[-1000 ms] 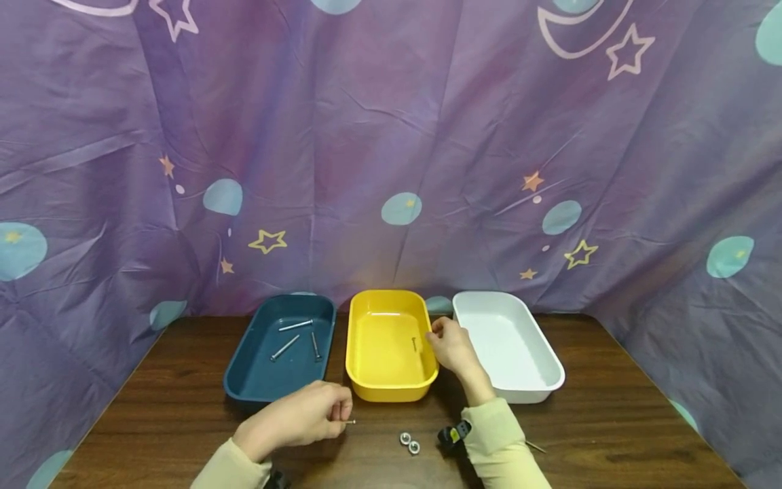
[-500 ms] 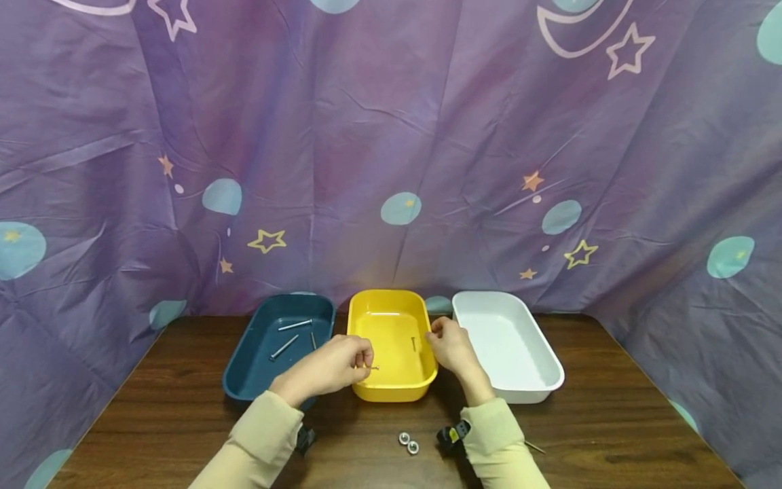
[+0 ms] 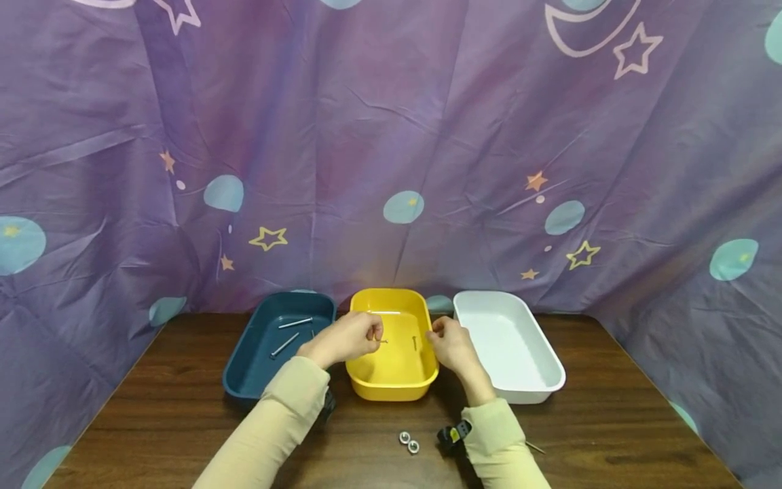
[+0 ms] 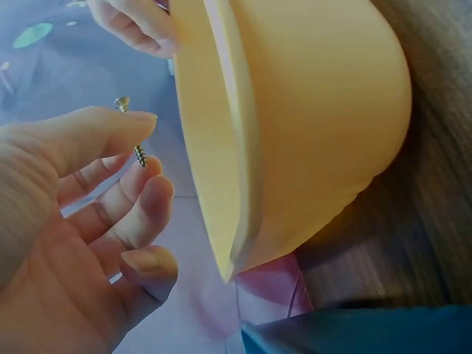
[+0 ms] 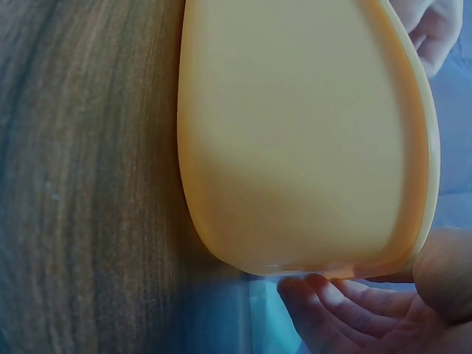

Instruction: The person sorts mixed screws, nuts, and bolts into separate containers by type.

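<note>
My left hand [image 3: 349,335] is above the left side of the yellow tray [image 3: 391,390]. It pinches a small brass-coloured screw [image 4: 140,155] between thumb and fingers; the thumb covers the screw's middle. Another small screw [image 3: 415,343] lies on the tray's floor at the right. At the tray's right edge, my right hand [image 3: 453,345] grips the rim. The right wrist view has its thumb by the rim and its fingers [image 5: 354,310] against the outer wall.
Left of the yellow tray stands a dark blue tray [image 3: 239,379] with long bolts [image 3: 284,345], partly hidden by my left hand. A white tray [image 3: 507,346] stands right. Two nuts [image 3: 404,438] lie in front. A thin brass-coloured piece [image 3: 535,447] lies beside my right sleeve.
My left hand has moved forward and right with the screw, from the table in front of the trays to above the yellow tray. The right hand has stayed at the tray's rim.
</note>
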Demonstrator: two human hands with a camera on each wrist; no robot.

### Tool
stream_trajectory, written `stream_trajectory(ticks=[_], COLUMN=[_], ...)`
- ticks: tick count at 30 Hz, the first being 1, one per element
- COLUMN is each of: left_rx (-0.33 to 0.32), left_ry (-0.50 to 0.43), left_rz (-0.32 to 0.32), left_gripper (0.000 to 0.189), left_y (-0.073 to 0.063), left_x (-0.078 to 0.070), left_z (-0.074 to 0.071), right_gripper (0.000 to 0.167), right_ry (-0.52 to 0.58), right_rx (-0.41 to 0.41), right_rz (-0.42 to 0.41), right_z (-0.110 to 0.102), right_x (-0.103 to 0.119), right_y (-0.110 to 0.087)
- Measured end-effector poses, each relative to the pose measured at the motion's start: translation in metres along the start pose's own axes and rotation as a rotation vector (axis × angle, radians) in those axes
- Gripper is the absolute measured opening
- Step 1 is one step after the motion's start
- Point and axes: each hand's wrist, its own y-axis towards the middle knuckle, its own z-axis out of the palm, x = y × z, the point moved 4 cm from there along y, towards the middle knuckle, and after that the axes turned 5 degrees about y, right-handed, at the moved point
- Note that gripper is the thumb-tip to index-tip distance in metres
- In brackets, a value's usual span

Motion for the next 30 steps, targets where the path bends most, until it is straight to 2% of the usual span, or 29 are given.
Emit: stream_trajectory(ticks=[9,14,18,21,27,30], left_rx=[0.11,0.152,0.162,0.158,0.154,0.157], left_ry=[0.112,0.115,0.105,0.113,0.104,0.079], left_rz=[-0.092,-0.143,-0.19,-0.201,-0.224,-0.242], left_gripper=[0.016,0.014,0.014,0.014,0.015,0.009], left_y=[0.03,0.044,0.053,0.058,0.064,0.065], left_x=[0.004,0.005,0.008,0.01,0.014,0.017], left_z=[0.005,0.003,0.006,0.009,0.015,0.017], right_gripper=[0.012,0.012,0.013,0.012,0.012,0.012], right_ry=[0.008,0.003,0.001,0.002,0.003,0.002], right_rx=[-0.009,-0.006,-0.007,-0.008,-0.014,-0.013], right_rz=[-0.015,-0.019,-0.016,-0.011,-0.012,-0.009], right_z=[-0.002,0.0,0.0,0.0,-0.001,0.0], right_x=[-0.001,-0.001,-0.001,-0.001,-0.001,0.0], right_y=[-0.001,-0.001,-0.001,-0.001,-0.001,-0.001])
